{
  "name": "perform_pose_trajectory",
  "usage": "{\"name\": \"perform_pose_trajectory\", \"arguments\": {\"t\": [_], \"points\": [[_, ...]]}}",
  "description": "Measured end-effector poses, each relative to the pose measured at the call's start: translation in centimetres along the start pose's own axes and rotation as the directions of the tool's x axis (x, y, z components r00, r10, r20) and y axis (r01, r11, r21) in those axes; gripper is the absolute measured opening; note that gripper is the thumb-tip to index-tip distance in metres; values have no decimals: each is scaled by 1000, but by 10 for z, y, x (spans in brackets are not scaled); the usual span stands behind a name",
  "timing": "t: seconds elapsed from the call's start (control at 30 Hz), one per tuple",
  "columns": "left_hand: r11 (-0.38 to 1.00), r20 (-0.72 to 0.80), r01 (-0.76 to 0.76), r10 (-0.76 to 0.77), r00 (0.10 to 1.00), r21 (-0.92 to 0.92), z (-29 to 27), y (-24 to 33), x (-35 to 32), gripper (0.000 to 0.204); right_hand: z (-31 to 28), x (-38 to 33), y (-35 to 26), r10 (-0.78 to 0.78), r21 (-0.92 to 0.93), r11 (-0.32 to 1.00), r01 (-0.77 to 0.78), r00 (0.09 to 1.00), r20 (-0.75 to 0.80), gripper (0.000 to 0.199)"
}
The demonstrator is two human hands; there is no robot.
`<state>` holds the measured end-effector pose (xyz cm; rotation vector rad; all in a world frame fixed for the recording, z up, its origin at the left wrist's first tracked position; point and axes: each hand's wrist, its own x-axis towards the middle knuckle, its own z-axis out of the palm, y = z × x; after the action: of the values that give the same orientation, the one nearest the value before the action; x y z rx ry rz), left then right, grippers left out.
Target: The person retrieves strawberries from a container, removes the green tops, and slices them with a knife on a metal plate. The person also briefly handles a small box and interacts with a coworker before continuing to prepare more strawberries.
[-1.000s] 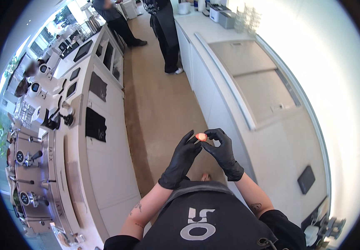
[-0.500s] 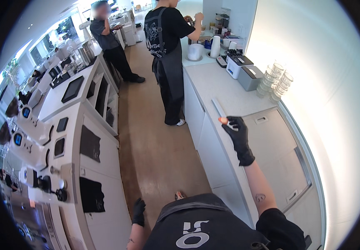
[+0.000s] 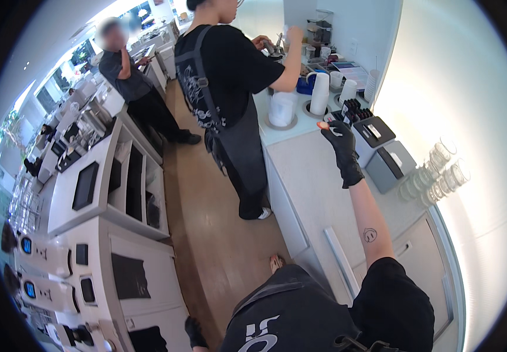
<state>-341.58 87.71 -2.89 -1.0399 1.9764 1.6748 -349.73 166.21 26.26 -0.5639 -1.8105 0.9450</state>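
Note:
My right hand point(image 3: 342, 149), in a black glove, reaches forward over the counter. Its thumb and fingers pinch a small round orange-red thing point(image 3: 323, 125) with a paler middle, too small to name. Beside that hand stand a black-topped box with black slots point(image 3: 373, 130) and a grey box point(image 3: 390, 167). My left hand point(image 3: 193, 332), also black-gloved, hangs low over the floor beside the left cabinets, partly cut by the lower edge. Its fingers look loosely stretched, with nothing seen in them. A long white strip point(image 3: 340, 261) lies along the counter's edge below my right forearm.
A co-worker in a dark apron point(image 3: 236, 152) stands at the counter ahead, both hands over it. Farther left stands another person point(image 3: 133, 82). Stacked glasses point(image 3: 435, 176), white cups point(image 3: 319, 97) and a white tub point(image 3: 281, 110) are on the right counter; white machines point(image 3: 48, 290) are at left.
I have moved forward, nearer the co-worker. My right hand has passed beyond the white strip to beside the boxes, still pinching the small orange-red thing. My left hand shows less.

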Motion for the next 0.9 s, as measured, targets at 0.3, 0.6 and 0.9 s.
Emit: {"name": "perform_pose_trajectory", "arguments": {"t": [0.3, 0.6, 0.9], "points": [[993, 65, -7, 0, 998, 115, 126, 90, 11, 53, 62, 155, 12, -76, 26, 997, 75, 997, 33, 34], [989, 117, -43, 26, 993, 141, 166, 129, 26, 48, 121, 224, 18, -41, 270, 963, -2, 987, 152, 31], [981, 101, 19, -39, 994, 194, 165, 124, 28, 49, 144, 216, 30, 68, 344, 924, -168, 956, 285, 36]]}}
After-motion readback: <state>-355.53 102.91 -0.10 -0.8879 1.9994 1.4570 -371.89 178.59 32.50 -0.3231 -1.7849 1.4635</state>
